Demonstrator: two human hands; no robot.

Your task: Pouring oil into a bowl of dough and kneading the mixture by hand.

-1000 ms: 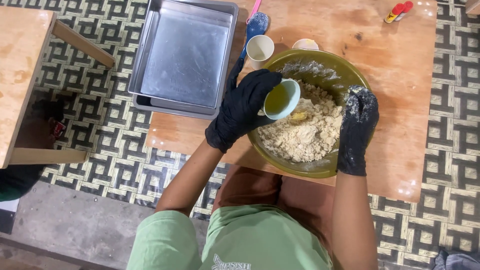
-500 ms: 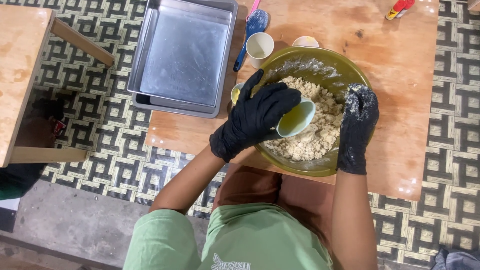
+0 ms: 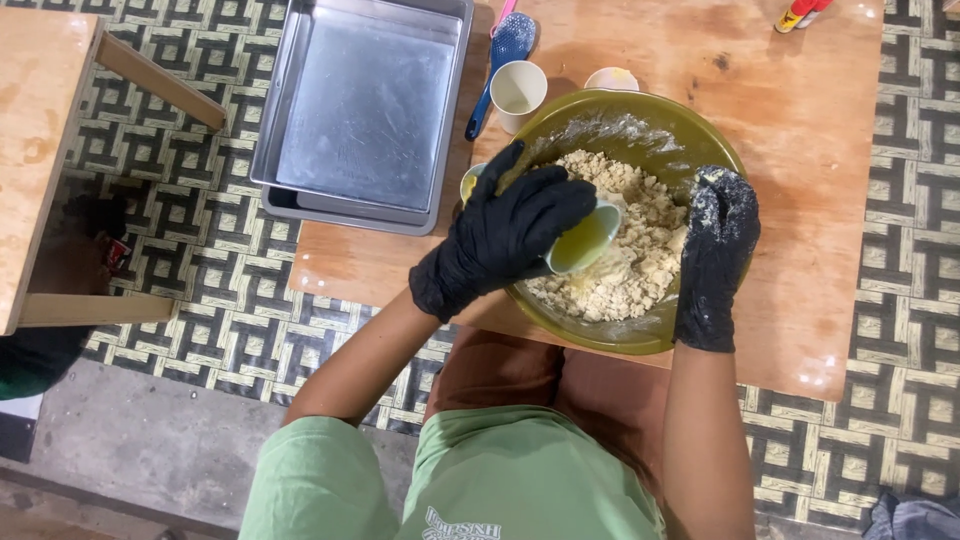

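An olive-green bowl [image 3: 640, 120] on a low wooden table [image 3: 800, 150] holds crumbly pale dough [image 3: 640, 250]. My left hand [image 3: 505, 235], in a black glove, grips a small light-blue cup [image 3: 585, 240] tipped on its side over the dough, its yellowish inside facing out. My right hand [image 3: 715, 250], in a flour-dusted black glove, rests on the bowl's right rim with its fingers inside.
A stack of square metal baking pans [image 3: 365, 110] lies at the table's left. A blue utensil [image 3: 505, 50], a cream cup [image 3: 518, 92] and another small cup [image 3: 612, 78] stand behind the bowl. A red-and-yellow thing [image 3: 800, 12] lies far right. A wooden stool [image 3: 45, 150] stands left.
My left hand has tipped the small cup further over and lowered it toward the dough. My right hand has stayed on the bowl's rim.
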